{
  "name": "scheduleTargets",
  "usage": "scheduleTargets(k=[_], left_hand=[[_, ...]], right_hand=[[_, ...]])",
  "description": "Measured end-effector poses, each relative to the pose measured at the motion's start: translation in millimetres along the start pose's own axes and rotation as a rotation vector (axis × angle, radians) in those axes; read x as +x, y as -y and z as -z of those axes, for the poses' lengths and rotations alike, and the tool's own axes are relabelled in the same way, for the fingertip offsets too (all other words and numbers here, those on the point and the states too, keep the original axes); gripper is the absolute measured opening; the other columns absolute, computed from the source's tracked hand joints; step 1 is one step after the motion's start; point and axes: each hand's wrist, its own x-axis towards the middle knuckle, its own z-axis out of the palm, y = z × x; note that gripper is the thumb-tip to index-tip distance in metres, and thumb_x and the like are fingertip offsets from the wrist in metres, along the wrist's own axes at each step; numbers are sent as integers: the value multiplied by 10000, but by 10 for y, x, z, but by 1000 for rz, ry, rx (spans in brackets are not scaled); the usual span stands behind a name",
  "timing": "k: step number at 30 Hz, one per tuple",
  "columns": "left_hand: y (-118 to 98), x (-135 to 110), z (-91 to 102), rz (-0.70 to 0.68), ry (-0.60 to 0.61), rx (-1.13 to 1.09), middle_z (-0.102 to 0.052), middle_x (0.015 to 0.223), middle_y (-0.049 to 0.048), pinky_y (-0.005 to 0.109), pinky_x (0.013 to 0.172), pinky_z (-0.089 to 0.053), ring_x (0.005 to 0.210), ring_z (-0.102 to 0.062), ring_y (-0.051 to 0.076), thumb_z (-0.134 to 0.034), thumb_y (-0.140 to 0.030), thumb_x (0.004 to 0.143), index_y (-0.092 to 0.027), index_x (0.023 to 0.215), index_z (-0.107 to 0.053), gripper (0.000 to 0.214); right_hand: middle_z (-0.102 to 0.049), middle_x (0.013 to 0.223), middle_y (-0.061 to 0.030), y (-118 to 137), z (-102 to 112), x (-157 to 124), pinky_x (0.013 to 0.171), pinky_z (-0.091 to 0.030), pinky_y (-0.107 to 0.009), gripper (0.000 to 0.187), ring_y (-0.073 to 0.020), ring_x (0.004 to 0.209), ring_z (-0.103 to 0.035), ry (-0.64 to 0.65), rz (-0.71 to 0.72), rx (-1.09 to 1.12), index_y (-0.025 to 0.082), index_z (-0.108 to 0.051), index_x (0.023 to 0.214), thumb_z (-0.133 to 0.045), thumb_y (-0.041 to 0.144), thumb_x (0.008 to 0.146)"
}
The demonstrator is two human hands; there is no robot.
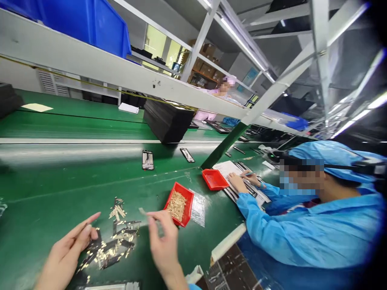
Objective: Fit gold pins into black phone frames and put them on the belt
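Observation:
My right hand pinches a small pale, see-through strip between thumb and fingertips. My left hand is closed, thumb against curled fingers and index finger stretched out. A dark flat piece shows at its fingertips; whether it is held or lies behind them I cannot tell. Between the hands lies a loose pile of small black and gold-coloured parts. Several thin pale pieces lie just beyond it. Beside my right hand stands a red bin holding many small gold-coloured pieces.
A clear plastic bag lies by the bin. Another red bin sits near a co-worker in blue, who writes on paper. Two phone frames and a black stack lie farther back. A green post slants upward.

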Motion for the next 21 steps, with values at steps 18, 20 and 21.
scheduleTargets(k=[18, 20, 21], left_hand=[[-318, -366, -263, 380, 723, -94, -765, 687, 97, 228, 441, -459, 467, -641, 159, -747, -534, 793, -97, 790, -823, 444], [-311, -377, -262, 343, 715, -55, -750, 660, 83, 226, 448, -470, 478, -643, 162, -706, -468, 823, -98, 791, -825, 389], [-305, -381, -260, 321, 711, -31, -747, 655, 78, 221, 450, -464, 482, -641, 160, -693, -432, 833, -99, 793, -826, 361]], right_hand=[[-755, 1076, -63, 119, 73, -433, 900, -444, -396, 195, -245, 1044, -595, 442, 412, -279, 245, -746, 1191, -622, 172, 1060], [-759, 1037, -61, 113, -5, -445, 881, -431, -394, 184, -243, 1025, -591, 442, 409, -248, 231, -740, 1148, -582, 163, 1084], [-758, 1023, -62, 103, -33, -448, 875, -428, -390, 190, -241, 1018, -589, 448, 414, -236, 222, -734, 1139, -563, 153, 1092]])
